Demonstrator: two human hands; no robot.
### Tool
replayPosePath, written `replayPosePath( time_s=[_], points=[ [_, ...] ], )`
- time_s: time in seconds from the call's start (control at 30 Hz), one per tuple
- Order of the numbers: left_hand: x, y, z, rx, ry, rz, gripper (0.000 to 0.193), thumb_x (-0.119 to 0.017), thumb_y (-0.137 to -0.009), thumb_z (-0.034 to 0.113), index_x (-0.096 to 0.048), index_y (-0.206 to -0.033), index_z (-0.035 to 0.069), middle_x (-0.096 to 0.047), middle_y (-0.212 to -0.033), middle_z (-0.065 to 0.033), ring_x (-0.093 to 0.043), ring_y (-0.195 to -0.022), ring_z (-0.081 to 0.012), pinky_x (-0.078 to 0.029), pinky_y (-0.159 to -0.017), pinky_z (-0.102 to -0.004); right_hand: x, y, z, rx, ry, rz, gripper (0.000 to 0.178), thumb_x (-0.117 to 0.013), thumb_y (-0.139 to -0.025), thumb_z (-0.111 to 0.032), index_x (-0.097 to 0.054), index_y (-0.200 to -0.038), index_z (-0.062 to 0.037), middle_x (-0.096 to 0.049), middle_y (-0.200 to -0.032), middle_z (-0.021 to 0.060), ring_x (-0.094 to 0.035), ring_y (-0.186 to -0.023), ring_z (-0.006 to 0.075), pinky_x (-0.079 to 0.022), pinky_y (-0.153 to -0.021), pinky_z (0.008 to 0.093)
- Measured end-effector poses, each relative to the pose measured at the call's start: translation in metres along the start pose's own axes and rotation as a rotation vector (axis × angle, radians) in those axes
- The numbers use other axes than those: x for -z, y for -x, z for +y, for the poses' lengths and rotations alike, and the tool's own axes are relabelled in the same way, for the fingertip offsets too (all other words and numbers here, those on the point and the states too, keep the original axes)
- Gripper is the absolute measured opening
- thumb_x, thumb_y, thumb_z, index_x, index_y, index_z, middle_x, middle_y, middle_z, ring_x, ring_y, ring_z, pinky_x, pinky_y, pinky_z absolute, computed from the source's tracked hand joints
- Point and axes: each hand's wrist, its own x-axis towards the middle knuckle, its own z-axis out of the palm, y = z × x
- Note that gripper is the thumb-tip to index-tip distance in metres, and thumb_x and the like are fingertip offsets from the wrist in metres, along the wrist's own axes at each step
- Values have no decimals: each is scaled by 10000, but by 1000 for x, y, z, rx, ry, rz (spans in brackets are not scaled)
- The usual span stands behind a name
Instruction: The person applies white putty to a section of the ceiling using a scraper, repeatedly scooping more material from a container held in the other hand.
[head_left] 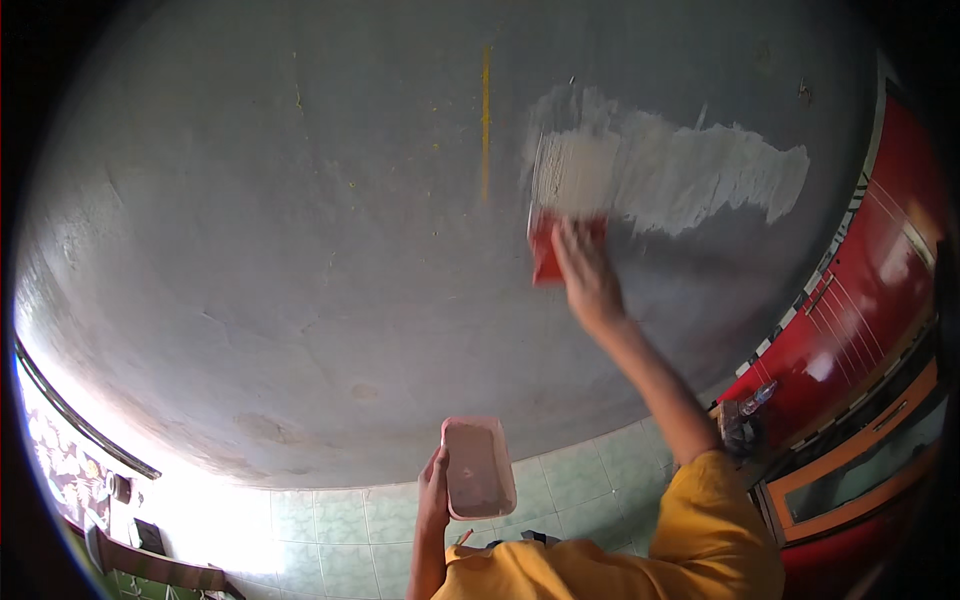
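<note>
My right hand point(592, 280) is closed on a flat red putty spreader point(546, 262), its upper edge against the grey wall point(360, 250). Just above the spreader lies a thick, ridged stretch of pale putty point(577, 172). A thinner whitish coat point(705, 178) with ragged edges reaches from there to the right. Lower down, my left hand point(433, 487) grips the left side of a pinkish rectangular tub point(508, 480). Greyish-pink paste shows inside the tub, which is apart from the wall.
A yellow vertical streak point(486, 120) marks the wall left of the putty. On the right stands a red cabinet point(850, 310), with a wood-framed glass panel point(860, 460) below. Pale green tiles point(345, 520) cover the floor. A brown wooden chair point(160, 568) is at lower left.
</note>
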Motion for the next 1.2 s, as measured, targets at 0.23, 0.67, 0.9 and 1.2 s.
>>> replayPosePath(
  time_s=[0.23, 0.67, 0.9, 1.2],
  points=[
    [5, 3, -3, 66, 5, -13, 655, -608, -1074, 482, -577, -1460, -47, -669, -1327, -105, -617, -1184, -177, -506, -1002, -319, 26, 31, -14, -8, -253, 26, 576, -555, -938, 78, -576, -1499, -46, -623, -1474, 200, -620, -1342, 369, -507, -1125, 480],
    [7, 14, -10, 37, -23, -41, 682, -587, -1075, 507, -561, -1479, -42, -660, -1343, -110, -606, -1193, -181, -502, -1001, -324, 9, 69, -60, -86, -181, -290, 485, -594, -946, 6, -629, -1427, -43, -673, -1409, 184, -642, -1320, 338, -534, -1099, 463],
    [6, 19, -9, -2, -12, -46, 684, -594, -1073, 505, -557, -1481, -42, -666, -1325, -105, -610, -1178, -181, -505, -995, -326, 103, -107, 24, -180, -67, 133, 514, -573, -938, 76, -615, -1426, -79, -668, -1406, 160, -661, -1258, 362, -567, -1044, 430],
    [12, 16, -17, 55, -18, -42, 652, -582, -1081, 499, -591, -1443, -43, -685, -1241, -80, -616, -1111, -161, -506, -964, -311, 26, 89, -28, -160, -191, -310, 476, -574, -962, 34, -627, -1428, -46, -678, -1393, 195, -651, -1295, 377, -527, -1109, 484]
  ],
)
